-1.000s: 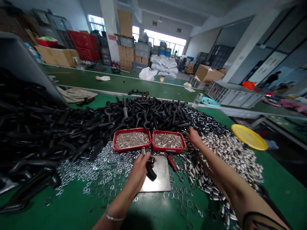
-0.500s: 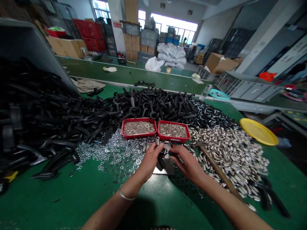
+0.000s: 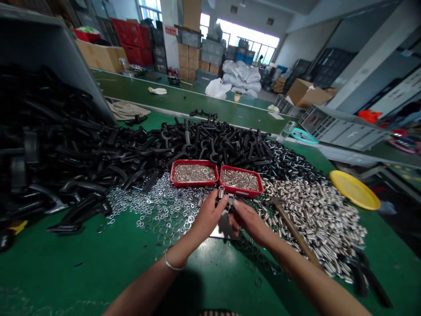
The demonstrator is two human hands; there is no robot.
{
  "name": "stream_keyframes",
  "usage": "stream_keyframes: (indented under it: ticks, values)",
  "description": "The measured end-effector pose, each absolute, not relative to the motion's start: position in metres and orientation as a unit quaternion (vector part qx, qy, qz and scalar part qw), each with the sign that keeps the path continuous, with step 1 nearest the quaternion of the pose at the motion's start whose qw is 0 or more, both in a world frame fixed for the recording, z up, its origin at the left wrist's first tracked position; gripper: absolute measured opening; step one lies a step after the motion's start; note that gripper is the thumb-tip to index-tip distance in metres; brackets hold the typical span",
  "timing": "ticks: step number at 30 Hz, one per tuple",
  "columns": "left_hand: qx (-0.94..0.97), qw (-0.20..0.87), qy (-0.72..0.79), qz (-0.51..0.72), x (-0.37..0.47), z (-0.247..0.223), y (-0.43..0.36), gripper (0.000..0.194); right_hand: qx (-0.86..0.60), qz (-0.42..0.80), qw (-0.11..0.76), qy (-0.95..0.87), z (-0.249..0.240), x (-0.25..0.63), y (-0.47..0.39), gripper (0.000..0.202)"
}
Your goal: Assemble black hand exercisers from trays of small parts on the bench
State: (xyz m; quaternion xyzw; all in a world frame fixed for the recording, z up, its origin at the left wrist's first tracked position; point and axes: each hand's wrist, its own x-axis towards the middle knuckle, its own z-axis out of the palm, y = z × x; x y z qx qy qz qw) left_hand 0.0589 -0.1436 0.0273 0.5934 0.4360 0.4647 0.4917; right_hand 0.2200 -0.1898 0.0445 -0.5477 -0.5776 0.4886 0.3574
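Note:
My left hand is closed, thumb and fingers gripping a small black plastic part, mostly hidden. A silver coil spring stands upright at its thumb and forefinger. My right hand is closed close beside it, fingertips bent together near the black part; what they hold, if anything, is hidden. Beneath both hands lies a flat metal plate. Just beyond them stand a red tray of small metal pieces and a second red tray of small metal pins.
Loose metal rings and nuts spread leftward. Black plastic handles are heaped behind the trays. On the right are a pile of springs, a hammer, black-headed bolts and a yellow lid. A grey bin tilts at left.
My right hand's fingers have curled lower beside the left hand, and the black-headed piece seen in them is hidden now. The left hand keeps its grip. The view has shifted slightly.

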Motion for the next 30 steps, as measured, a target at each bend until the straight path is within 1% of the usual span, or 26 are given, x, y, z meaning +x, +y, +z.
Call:
stream_keyframes:
  ticks: [3,4,6,7,8,9,10,13,14,15,16,17,19,20,21,24,25,26,27,29,30]
  values:
    - [0.612,0.469,0.429,0.471,0.056,0.024,-0.141,0.019,-0.54,0.529,0.345,-0.557,0.045,0.214,-0.19,0.044]
    - [0.623,0.466,0.416,0.471,0.055,0.024,-0.141,0.018,-0.526,0.563,0.339,-0.54,0.045,0.214,-0.191,0.047]
    - [0.647,0.463,0.387,0.466,0.054,0.024,-0.14,0.018,-0.475,0.677,0.294,-0.479,0.043,0.216,-0.19,0.06]
    - [0.655,0.46,0.381,0.463,0.053,0.023,-0.139,0.018,-0.452,0.722,0.265,-0.452,0.042,0.217,-0.189,0.067]
    - [0.658,0.457,0.382,0.461,0.052,0.023,-0.138,0.018,-0.444,0.741,0.241,-0.443,0.041,0.219,-0.188,0.072]
    - [0.658,0.454,0.389,0.459,0.052,0.022,-0.137,0.019,-0.455,0.73,0.227,-0.456,0.04,0.22,-0.187,0.074]
    - [0.655,0.453,0.399,0.455,0.052,0.02,-0.135,0.019,-0.483,0.69,0.228,-0.488,0.039,0.221,-0.185,0.074]
    - [0.651,0.443,0.43,0.442,0.051,0.017,-0.132,0.021,-0.577,0.452,0.289,-0.615,0.038,0.222,-0.184,0.061]
    - [0.657,0.439,0.432,0.435,0.051,0.017,-0.131,0.022,-0.588,0.393,0.305,-0.638,0.037,0.222,-0.185,0.058]
    - [0.665,0.434,0.431,0.429,0.051,0.016,-0.131,0.022,-0.586,0.375,0.311,-0.648,0.036,0.221,-0.186,0.056]
    - [0.677,0.428,0.426,0.422,0.05,0.016,-0.131,0.023,-0.572,0.405,0.303,-0.646,0.035,0.221,-0.187,0.057]
    - [0.689,0.422,0.419,0.414,0.05,0.016,-0.132,0.024,-0.548,0.472,0.277,-0.633,0.033,0.22,-0.188,0.062]
    - [0.712,0.411,0.405,0.4,0.05,0.015,-0.132,0.025,-0.485,0.611,0.198,-0.593,0.032,0.22,-0.19,0.077]
    - [0.719,0.406,0.403,0.396,0.05,0.014,-0.132,0.026,-0.474,0.634,0.17,-0.587,0.033,0.221,-0.19,0.081]
    - [0.721,0.403,0.404,0.392,0.051,0.014,-0.132,0.026,-0.49,0.611,0.164,-0.6,0.034,0.221,-0.19,0.08]
    - [0.709,0.408,0.422,0.391,0.054,0.012,-0.133,0.024,-0.589,0.391,0.22,-0.672,0.036,0.223,-0.19,0.061]
    - [0.705,0.409,0.423,0.396,0.054,0.012,-0.133,0.023,-0.599,0.353,0.231,-0.68,0.036,0.223,-0.19,0.057]
    - [0.707,0.407,0.415,0.403,0.055,0.012,-0.134,0.022,-0.597,0.351,0.23,-0.684,0.035,0.224,-0.19,0.056]
    - [0.714,0.403,0.4,0.41,0.055,0.012,-0.134,0.021,-0.582,0.389,0.212,-0.682,0.034,0.224,-0.19,0.06]
    - [0.739,0.386,0.362,0.418,0.056,0.012,-0.135,0.02,-0.538,0.503,0.16,-0.657,0.033,0.225,-0.191,0.077]
    - [0.748,0.378,0.351,0.418,0.056,0.011,-0.136,0.02,-0.523,0.538,0.145,-0.644,0.032,0.225,-0.192,0.081]
